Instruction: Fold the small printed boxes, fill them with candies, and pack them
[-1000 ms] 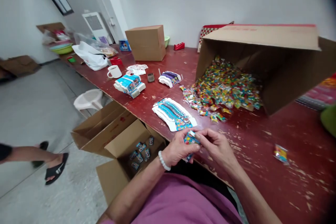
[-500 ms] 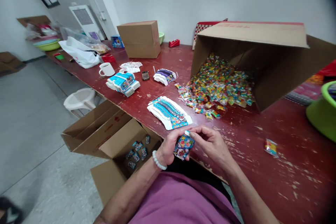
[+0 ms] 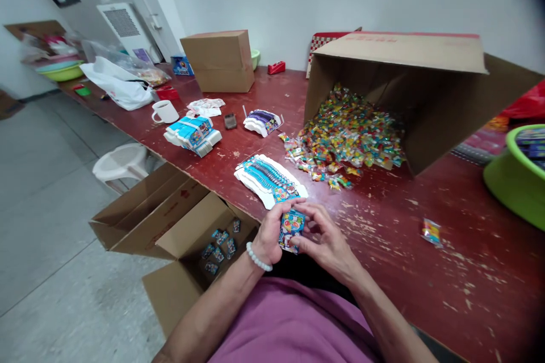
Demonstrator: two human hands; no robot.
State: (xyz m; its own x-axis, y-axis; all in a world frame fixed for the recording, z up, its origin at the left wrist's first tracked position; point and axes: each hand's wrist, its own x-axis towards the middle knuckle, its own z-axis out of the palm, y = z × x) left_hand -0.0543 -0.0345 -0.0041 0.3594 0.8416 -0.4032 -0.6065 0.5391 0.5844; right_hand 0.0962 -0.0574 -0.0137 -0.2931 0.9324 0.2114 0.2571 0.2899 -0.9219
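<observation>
A small blue printed candy box (image 3: 292, 228) is held between my two hands over the table's near edge. My left hand (image 3: 272, 231), with a pale bead bracelet on its wrist, wraps the box's left side. My right hand (image 3: 322, 239) grips it from the right, the thumb lying on the printed front. Just beyond them lies a fanned stack of flat blue box blanks (image 3: 266, 177). Wrapped candies (image 3: 347, 130) spill out of a large carton (image 3: 395, 57) on its side. One single candy (image 3: 431, 231) rests to the right.
Below the table's left edge, an open carton (image 3: 187, 269) holds several small filled boxes (image 3: 218, 254). Bundled blanks (image 3: 193, 135), a white mug (image 3: 165, 112), purple blanks (image 3: 261, 122) and a closed carton (image 3: 219, 62) stand farther back. A green basin (image 3: 511, 181) is at right.
My right hand has come down from the box's top flap to its side and front. The white flap seen earlier at the top no longer shows. The view has shifted slightly.
</observation>
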